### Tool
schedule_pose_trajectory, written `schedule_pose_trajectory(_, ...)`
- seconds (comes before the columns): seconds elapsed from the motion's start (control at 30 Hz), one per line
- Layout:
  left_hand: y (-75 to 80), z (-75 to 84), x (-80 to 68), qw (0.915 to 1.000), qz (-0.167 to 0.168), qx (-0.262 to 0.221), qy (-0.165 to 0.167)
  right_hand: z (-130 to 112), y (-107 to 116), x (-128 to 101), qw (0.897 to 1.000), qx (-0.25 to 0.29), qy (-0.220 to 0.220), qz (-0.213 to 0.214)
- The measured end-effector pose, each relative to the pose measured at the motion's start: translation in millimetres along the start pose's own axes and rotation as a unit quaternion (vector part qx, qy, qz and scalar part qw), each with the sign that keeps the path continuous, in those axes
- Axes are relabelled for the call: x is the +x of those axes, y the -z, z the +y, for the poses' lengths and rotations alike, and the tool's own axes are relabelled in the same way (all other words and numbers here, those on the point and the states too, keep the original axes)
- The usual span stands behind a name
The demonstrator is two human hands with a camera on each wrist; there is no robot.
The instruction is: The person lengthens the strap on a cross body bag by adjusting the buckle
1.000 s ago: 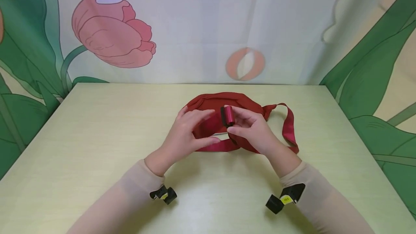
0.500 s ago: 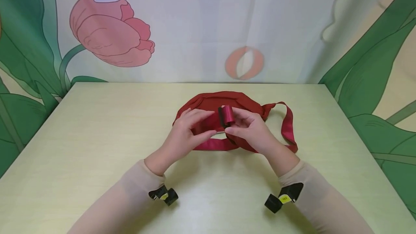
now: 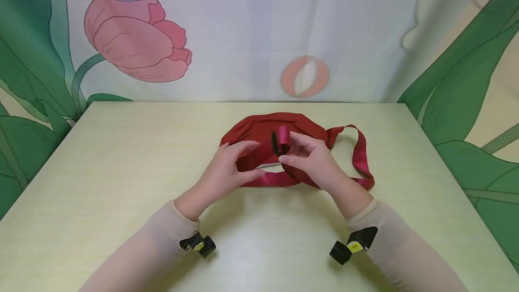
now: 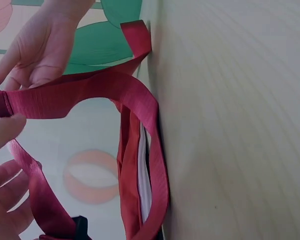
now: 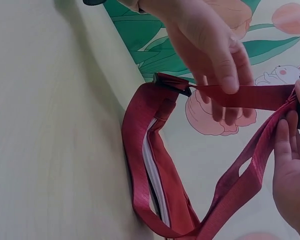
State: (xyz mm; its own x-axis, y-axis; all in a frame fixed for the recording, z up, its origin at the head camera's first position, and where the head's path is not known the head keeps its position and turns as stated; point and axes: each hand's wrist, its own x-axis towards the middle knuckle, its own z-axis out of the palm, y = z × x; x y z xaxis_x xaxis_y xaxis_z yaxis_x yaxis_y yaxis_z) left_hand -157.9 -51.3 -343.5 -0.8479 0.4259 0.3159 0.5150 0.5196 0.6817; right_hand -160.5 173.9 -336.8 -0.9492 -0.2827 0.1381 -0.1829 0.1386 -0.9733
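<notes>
A red waist bag (image 3: 267, 123) lies on the table, its zip edge facing the front. My right hand (image 3: 314, 159) pinches a raised loop of its crimson strap (image 3: 284, 136), beside a narrow black buckle piece (image 3: 275, 143). In the right wrist view, thumb and fingers of that right hand (image 5: 295, 160) grip the strap. My left hand (image 3: 225, 166) is at the bag's left front, thumb and fingers apart. Seen from the right wrist, strap webbing (image 5: 265, 96) runs between the left thumb and fingers, and a black slider (image 5: 172, 84) sits near the left hand (image 5: 210, 50).
The pale wooden table (image 3: 121, 148) extends around the bag. Behind it hangs a printed cloth (image 3: 243, 35) with flowers and leaves. Another length of strap (image 3: 360, 152) loops out on the bag's right. Small black cameras (image 3: 341, 252) sit on both wrists.
My left hand has drawn slightly left, widening the gap to my right hand. The strap loop in my right hand has risen and turned a little.
</notes>
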Motion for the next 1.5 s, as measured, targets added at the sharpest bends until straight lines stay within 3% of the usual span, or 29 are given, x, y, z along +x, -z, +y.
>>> schedule_pose_trajectory(0.27,5.7,-4.8,-0.7,0.9992,0.027,-0.013,-0.028,0,0,1,1.000,0.016,-0.020,0.004)
schedule_pose_trajectory(0.53,5.0,4.2,6.9,0.9952,0.045,-0.078,-0.039,1,-8,1,1.000,0.023,-0.015,-0.007)
schedule_pose_trajectory(0.63,5.1,8.6,9.9,0.9924,0.046,-0.103,-0.050,2,-12,2,0.999,0.033,0.000,-0.024)
schedule_pose_trajectory(0.73,6.3,8.6,10.7,0.9924,0.025,-0.110,-0.049,2,-12,3,0.999,0.025,0.008,-0.026)
schedule_pose_trajectory(0.87,8.7,-1.6,5.0,0.9993,-0.021,-0.030,-0.011,2,-10,4,1.000,0.009,-0.004,-0.012)
schedule_pose_trajectory(0.97,9.9,-10.8,-1.4,0.9974,-0.039,0.060,0.011,0,-8,4,1.000,0.007,-0.003,-0.004)
schedule_pose_trajectory(1.03,11.1,-14.5,-4.1,0.9952,-0.037,0.090,0.013,-1,-7,4,1.000,0.012,-0.002,0.002)
schedule_pose_trajectory(1.27,19.3,-12.6,-4.2,0.9960,-0.008,0.084,-0.029,-4,-8,4,0.999,0.031,-0.021,0.012)
schedule_pose_trajectory(1.5,23.4,-4.2,2.0,0.9943,-0.013,0.077,-0.072,-5,-13,4,0.999,0.045,-0.019,-0.007)
